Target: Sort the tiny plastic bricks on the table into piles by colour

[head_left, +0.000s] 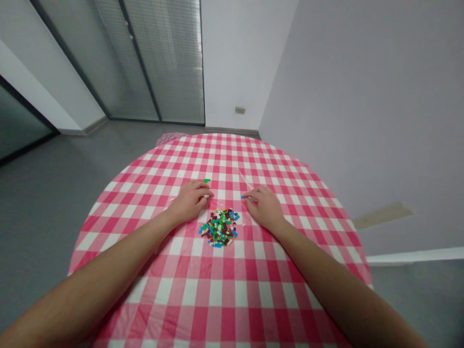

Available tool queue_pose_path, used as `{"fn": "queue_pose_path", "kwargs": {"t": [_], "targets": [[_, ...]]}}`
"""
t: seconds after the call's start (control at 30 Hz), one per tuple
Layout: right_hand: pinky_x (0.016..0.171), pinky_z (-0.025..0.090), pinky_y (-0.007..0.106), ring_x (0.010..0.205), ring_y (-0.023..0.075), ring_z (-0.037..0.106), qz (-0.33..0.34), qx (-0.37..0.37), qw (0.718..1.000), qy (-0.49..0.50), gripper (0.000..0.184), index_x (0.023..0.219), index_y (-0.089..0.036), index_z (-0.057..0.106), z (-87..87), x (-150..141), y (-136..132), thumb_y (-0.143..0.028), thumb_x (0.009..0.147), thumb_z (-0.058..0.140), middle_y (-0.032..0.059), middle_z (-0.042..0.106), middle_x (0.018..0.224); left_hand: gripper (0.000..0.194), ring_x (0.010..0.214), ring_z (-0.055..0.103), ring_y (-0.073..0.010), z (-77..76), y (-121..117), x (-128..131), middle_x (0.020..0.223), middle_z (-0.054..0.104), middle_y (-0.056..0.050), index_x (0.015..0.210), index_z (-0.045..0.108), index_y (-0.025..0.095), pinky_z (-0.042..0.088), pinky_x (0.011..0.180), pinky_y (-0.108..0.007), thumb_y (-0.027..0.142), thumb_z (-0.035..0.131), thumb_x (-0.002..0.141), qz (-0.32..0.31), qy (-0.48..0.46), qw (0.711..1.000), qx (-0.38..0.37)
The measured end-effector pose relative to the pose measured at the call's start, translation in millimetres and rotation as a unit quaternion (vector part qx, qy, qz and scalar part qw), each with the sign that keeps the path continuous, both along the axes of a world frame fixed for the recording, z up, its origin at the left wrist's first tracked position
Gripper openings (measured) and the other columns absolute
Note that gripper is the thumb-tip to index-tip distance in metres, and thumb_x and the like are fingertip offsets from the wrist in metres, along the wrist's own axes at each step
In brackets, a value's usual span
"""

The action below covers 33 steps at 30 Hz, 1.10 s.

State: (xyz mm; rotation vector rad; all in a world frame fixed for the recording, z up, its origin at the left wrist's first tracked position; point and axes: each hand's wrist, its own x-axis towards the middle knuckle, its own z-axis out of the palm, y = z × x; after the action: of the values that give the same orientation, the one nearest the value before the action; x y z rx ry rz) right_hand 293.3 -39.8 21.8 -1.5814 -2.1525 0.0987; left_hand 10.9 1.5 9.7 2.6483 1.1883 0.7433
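Note:
A pile of small building bricks (219, 229) in green, blue, brown, white and yellow lies on the checked tablecloth between my two forearms. My left hand (190, 199) rests just beyond the pile on its left, fingers loosely curled and apart, with nothing visible in them. Close to its fingertips on the far side lies a green brick (207, 180). Across from it, my right hand (264, 205) has its thumb and fingers drawn together at a small blue brick (242, 197), which pokes out at the fingertips.
The round table wears a red and white checked cloth (224, 290) with a few creases. Behind it stand a glass partition with blinds (174, 63) and a white wall (246, 58). Another wall (380, 121) rises on the right. Grey floor (36, 203) shows at the left.

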Motion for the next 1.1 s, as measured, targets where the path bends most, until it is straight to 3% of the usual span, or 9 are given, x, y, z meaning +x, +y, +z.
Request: {"fn": "queue_pose_path", "kwargs": {"t": [0.3, 0.67, 1.1], "targets": [[0.09, 0.047, 0.043, 0.099, 0.0279, 0.057, 0.038, 0.021, 0.999, -0.015, 0.027, 0.114, -0.018, 0.077, -7.1, 0.1, 1.9, -0.021, 0.096, 0.057, 0.0143, 0.067, 0.103, 0.027, 0.113, 0.062, -0.0286, 0.0, 1.4, 0.4, 0.115, 0.07, -0.009, 0.098, 0.076, 0.021, 0.046, 0.101, -0.05, 0.017, 0.05, 0.092, 0.003, -0.005, 1.0, 0.002], [0.088, 0.049, 0.042, 0.096, 0.0274, 0.057, 0.06, 0.053, 0.996, -0.028, 0.03, 0.116, -0.017, 0.075, -11.9, 1.8, 3.1, -0.019, 0.095, 0.054, 0.0142, 0.066, 0.104, 0.026, 0.112, 0.061, -0.0278, 1.3, -1.3, -0.9, 0.115, 0.069, -0.008, 0.094, 0.076, 0.022, 0.044, 0.101, -0.051, 0.013, 0.052, 0.089, -0.004, -0.012, 1.0, 0.003], [0.091, 0.048, 0.043, 0.101, 0.0283, 0.056, 0.068, 0.027, 0.997, -0.04, 0.032, 0.119, -0.016, 0.074, -6.4, 2.6, 3.4, -0.02, 0.096, 0.052, 0.0151, 0.065, 0.107, 0.027, 0.112, 0.06, -0.0269, 5.0, -3.4, 0.3, 0.113, 0.07, -0.007, 0.092, 0.076, 0.022, 0.044, 0.101, -0.049, 0.014, 0.051, 0.089, -0.003, -0.011, 1.0, -0.006]]}}
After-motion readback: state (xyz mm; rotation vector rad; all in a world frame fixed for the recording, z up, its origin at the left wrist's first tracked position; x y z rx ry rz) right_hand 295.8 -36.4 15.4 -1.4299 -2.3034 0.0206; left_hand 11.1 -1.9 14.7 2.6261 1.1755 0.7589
